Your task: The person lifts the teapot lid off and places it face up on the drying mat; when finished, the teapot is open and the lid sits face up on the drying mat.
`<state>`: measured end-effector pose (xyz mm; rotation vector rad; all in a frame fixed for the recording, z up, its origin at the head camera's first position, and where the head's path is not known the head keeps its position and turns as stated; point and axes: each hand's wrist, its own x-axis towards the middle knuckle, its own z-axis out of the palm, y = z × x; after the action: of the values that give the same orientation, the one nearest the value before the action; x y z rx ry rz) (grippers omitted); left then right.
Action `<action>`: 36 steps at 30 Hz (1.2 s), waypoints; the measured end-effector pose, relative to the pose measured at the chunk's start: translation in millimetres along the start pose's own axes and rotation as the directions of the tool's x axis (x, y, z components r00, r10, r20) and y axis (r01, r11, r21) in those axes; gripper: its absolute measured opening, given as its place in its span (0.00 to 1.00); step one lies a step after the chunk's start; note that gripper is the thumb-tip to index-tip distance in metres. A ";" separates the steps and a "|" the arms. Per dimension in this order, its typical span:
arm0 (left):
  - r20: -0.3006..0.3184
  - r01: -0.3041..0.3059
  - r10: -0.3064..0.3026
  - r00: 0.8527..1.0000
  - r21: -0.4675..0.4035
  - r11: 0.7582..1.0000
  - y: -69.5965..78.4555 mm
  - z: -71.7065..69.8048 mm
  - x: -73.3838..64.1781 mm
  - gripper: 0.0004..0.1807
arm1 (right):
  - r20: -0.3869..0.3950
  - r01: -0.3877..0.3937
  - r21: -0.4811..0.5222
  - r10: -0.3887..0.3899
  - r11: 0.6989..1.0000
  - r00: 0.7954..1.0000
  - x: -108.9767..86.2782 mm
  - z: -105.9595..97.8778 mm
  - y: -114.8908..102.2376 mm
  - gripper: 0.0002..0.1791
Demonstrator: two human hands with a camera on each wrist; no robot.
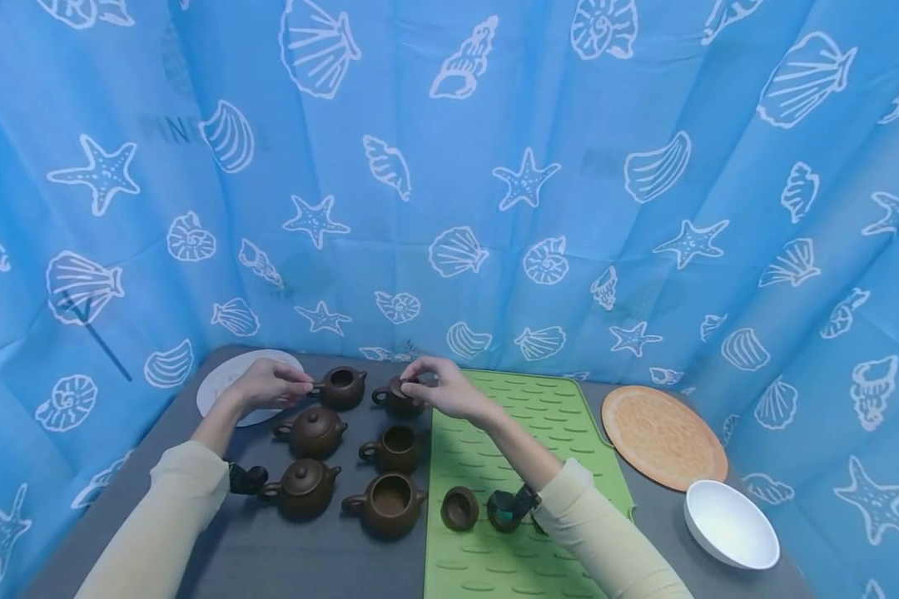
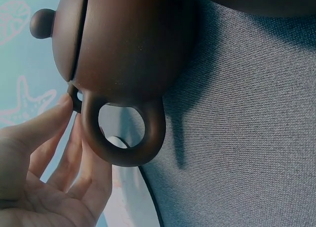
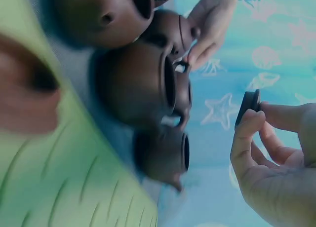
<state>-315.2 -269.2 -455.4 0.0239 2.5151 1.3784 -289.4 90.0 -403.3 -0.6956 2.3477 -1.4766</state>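
Note:
My left hand (image 1: 273, 384) pinches the handle of the uncovered brown teapot (image 1: 345, 388) at the back left. In the left wrist view, a lidded teapot (image 2: 133, 49) stands in front of that grip and hides most of the held pot. Between thumb and fingers, my right hand (image 1: 445, 389) holds a small dark teapot lid (image 3: 248, 106). In the head view this hand is over the back right teapot (image 1: 399, 405). The right wrist view shows the lid apart from an uncovered pot (image 3: 160, 153).
Two lidded teapots (image 1: 305, 489) stand nearer on the left, two uncovered ones (image 1: 389, 506) on the right. An upturned lid (image 1: 459, 508) lies on the green mat (image 1: 524, 399). Around them are a white plate (image 1: 217, 384), a round orange-brown mat (image 1: 663, 433) and a white bowl (image 1: 730, 524).

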 end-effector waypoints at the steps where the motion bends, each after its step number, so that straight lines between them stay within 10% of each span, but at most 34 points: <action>1: 0.000 -0.003 0.003 1.000 0.003 1.000 -0.1 -0.5 -0.4 0.19 | -0.005 -0.014 0.001 0.014 1.000 1.000 -5.6 -4.5 2.3 0.12; 17: -0.010 -0.002 0.003 1.000 0.017 1.000 4.1 2.3 -1.6 0.18 | 0.143 -0.135 0.149 0.113 0.980 0.983 -70.3 -33.9 45.2 0.25; 36: -0.011 -0.013 0.014 1.000 0.029 0.999 3.9 2.3 -4.1 0.17 | 0.204 -0.036 -0.041 0.044 0.999 0.978 -83.5 -25.5 76.7 0.25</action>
<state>-311.2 -265.7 -452.5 0.0391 2.5487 1.3507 -249.9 181.9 -462.6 -0.7664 2.2247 -1.2816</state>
